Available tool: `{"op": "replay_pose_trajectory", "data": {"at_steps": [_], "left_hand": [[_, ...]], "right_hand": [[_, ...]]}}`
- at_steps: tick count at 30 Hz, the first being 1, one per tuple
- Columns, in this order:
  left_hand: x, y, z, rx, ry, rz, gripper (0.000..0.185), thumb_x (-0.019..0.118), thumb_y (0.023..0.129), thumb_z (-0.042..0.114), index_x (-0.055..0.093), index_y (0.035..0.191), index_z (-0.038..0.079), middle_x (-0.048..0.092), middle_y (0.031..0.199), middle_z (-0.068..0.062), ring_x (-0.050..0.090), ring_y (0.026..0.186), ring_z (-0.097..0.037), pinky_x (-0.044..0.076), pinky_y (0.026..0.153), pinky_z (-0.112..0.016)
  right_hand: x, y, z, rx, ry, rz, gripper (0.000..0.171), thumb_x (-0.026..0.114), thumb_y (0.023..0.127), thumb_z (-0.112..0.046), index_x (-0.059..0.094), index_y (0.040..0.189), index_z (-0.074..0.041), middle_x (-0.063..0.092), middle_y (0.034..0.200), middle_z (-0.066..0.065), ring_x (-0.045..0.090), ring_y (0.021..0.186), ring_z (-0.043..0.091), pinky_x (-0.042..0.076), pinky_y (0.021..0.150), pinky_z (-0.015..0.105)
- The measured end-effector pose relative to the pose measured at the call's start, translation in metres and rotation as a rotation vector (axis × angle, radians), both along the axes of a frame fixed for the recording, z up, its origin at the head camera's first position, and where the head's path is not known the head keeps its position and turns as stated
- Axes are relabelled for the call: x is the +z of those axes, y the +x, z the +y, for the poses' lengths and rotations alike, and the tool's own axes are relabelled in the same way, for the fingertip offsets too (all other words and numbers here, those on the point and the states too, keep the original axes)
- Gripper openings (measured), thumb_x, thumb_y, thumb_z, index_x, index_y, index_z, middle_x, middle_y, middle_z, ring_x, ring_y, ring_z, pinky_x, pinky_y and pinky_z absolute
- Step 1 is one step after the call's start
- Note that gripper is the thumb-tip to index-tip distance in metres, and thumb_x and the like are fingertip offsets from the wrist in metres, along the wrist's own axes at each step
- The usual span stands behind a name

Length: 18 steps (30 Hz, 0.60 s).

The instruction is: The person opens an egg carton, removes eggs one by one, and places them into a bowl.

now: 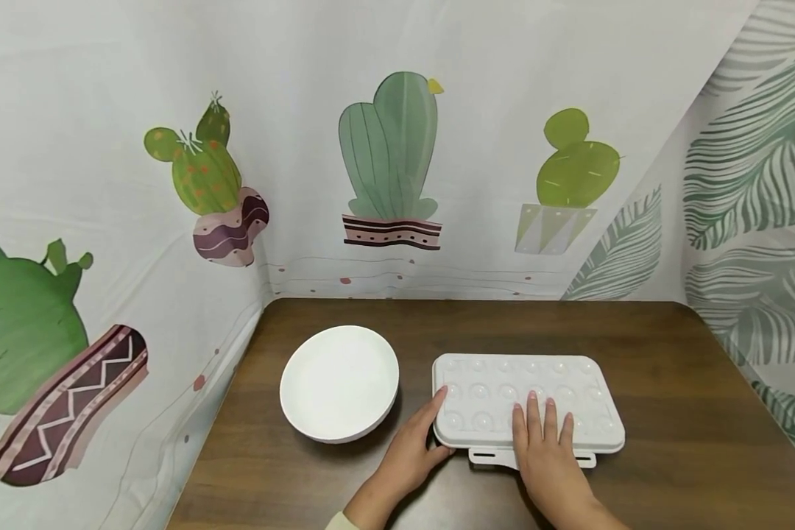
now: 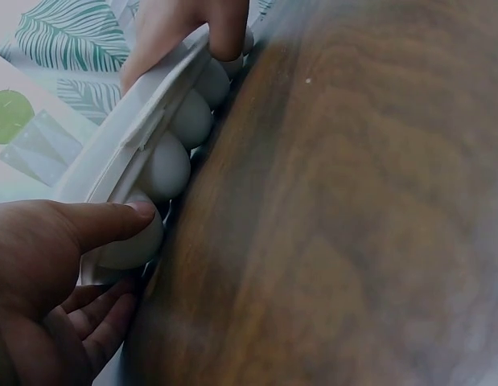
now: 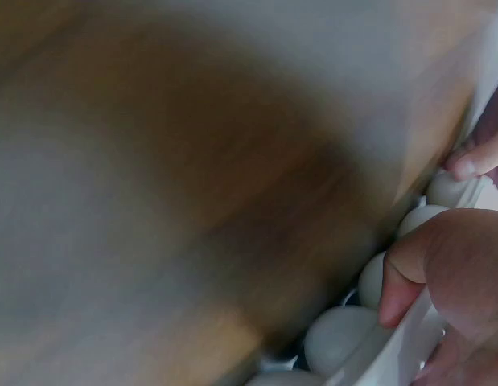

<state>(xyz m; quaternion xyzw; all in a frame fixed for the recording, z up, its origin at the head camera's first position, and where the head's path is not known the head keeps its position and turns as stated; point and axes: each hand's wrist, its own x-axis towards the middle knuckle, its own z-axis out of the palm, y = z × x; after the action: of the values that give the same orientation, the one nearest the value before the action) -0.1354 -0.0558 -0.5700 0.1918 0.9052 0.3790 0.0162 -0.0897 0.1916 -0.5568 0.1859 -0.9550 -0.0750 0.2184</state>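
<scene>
On the worktop (image 1: 689,412), beside a bowl (image 1: 339,384), gripping the left end of an egg tray (image 1: 497,405) with the left hand (image 1: 409,450). Resting the right hand (image 1: 545,449) atop it with straight, slightly spread fingers and downturned thumb.

A cactus-printed cloth (image 1: 483,154) hangs behind the wooden table (image 1: 682,390).

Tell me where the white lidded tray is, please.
In the head view, the white lidded tray is right of the white bowl, with the left hand at its left end and the right hand on top.
</scene>
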Motion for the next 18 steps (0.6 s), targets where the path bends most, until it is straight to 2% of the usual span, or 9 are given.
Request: {"op": "replay_pose_trajectory", "data": {"at_steps": [5, 18], "left_hand": [[0.0001, 0.0008, 0.0005, -0.001, 0.009, 0.003, 0.101, 0.083, 0.082, 0.015, 0.024, 0.161, 0.03, 0.053, 0.151, -0.008, 0.053, 0.137, -0.026, 0.045, 0.112, -0.046], [-0.0014, 0.001, 0.0007, 0.001, 0.013, 0.013, 0.101, 0.083, 0.081, 0.016, 0.023, 0.162, 0.03, 0.053, 0.151, -0.008, 0.054, 0.137, -0.026, 0.045, 0.112, -0.045]], "right_hand": [[0.0033, 0.002, 0.0013, -0.001, 0.006, -0.013, 0.048, 0.037, 0.092, -0.009, 0.05, 0.134, 0.008, 0.05, 0.141, 0.037, 0.051, 0.126, 0.059, 0.044, 0.095, 0.074], [0.0035, 0.0033, -0.0002, -0.02, -0.006, -0.022, 0.049, 0.035, 0.093, -0.011, 0.051, 0.135, 0.008, 0.049, 0.143, 0.036, 0.05, 0.128, 0.058, 0.043, 0.097, 0.074]]}}
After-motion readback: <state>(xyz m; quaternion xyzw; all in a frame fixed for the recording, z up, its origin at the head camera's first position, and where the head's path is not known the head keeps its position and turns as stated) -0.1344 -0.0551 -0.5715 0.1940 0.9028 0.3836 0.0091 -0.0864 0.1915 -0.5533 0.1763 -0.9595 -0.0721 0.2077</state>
